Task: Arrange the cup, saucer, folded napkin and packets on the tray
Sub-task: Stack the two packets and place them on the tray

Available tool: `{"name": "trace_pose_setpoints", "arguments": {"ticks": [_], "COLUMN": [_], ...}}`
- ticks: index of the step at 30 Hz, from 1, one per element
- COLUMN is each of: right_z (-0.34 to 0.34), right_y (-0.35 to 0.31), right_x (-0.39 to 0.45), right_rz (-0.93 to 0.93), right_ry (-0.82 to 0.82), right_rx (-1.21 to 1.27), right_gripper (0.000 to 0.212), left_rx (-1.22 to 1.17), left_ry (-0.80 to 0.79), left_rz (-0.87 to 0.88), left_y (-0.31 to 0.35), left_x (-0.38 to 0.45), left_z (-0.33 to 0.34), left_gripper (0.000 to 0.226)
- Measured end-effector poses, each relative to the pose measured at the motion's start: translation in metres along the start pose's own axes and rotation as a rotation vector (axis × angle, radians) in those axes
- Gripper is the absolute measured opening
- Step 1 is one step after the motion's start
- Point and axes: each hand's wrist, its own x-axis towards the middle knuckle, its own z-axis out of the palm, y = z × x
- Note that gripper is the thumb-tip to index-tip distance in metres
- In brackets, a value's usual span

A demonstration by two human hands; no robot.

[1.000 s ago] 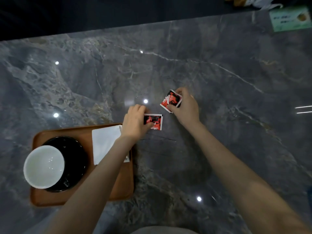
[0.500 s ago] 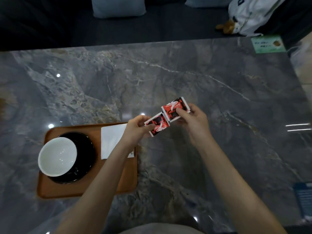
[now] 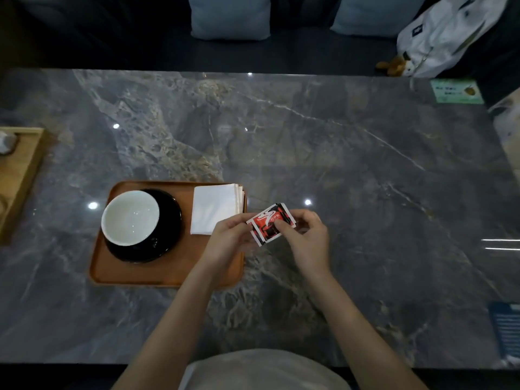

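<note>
- Fingers (image 3: pixel 282 224) of both the left hand (image 3: pixel 228 237) and right hand (image 3: pixel 308 237) pinch the red packets (image 3: pixel 270 224), stacked, above the surface (image 3: pixel 337 153).
- Packets sit at the tray's (image 3: pixel 168 274) three o'clock edge.
- Napkin (image 3: pixel 215 208) lies at three o'clock of the cup (image 3: pixel 130 218) on its saucer (image 3: pixel 168 220).

Both forearms are bare to the hands (image 3: pixel 306 237), and a light grey garment covers the torso.

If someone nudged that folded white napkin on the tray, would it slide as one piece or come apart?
The napkin looks thin and layered at its right edge, so it is probably light and floppy; a nudge might fan the layers. It lies flat on the smooth tray, so it would likely slide easily.
</note>
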Motion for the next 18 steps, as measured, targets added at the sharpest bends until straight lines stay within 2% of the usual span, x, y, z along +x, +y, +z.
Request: {"name": "trace_pose_setpoints", "arguments": {"ticks": [6,9,12,15,18], "right_z": [0.014,0.022,0.028,0.036,0.052], "right_y": [0.012,0.016,0.017,0.017,0.021], "right_x": [-0.022,-0.032,-0.038,-0.046,-0.054], "right_rz": [0.072,0.122,0.218,0.259,0.298], "right_ry": [-0.032,-0.069,-0.164,-0.28,-0.274], "right_rx": [-0.044,0.018,0.088,0.034,0.019], "right_gripper": [0.018,0.02,0.013,0.018,0.009], "left_rx": [-0.042,0.009,0.097,0.204,0.286], "left_ry": [-0.002,0.001,-0.012,-0.028,0.08], "left_rz": [0.016,0.033,0.048,0.022,-0.015], "left_y": [-0.015,-0.022,-0.021,-0.02,-0.029], "left_x": [-0.019,-0.027,-0.037,-0.045,-0.042], "left_z": [-0.011,-0.021,-0.039,-0.06,-0.081], "left_gripper": [0.017,0.021,0.024,0.025,0.025]}}
